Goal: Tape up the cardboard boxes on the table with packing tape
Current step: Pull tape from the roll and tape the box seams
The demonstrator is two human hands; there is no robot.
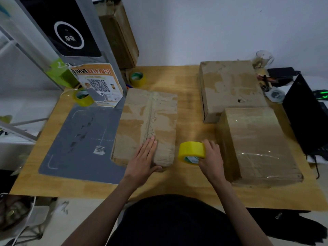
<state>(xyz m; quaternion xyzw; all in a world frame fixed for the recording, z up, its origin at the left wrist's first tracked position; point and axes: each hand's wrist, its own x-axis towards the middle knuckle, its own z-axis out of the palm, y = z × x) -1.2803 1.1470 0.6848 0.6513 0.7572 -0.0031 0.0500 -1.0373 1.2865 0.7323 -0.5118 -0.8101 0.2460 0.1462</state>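
- Left hand (142,158) lies flat with straight fingers on the near end of the long cardboard box (147,126), centre of the frame, on the wooden worktop (190,181)
- Right hand (212,160), fingers curled, grips the yellow tape roll (191,151) just right of that box
- Two more boxes sit right: one taped (257,144), one behind it (230,87)
- Two spare tape rolls at upper left (137,79) (83,97)

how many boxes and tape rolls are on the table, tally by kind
cardboard boxes: 3: centre box, far right box, near right box
yellow tape rolls: 3: held roll, far roll, left roll
total: 6
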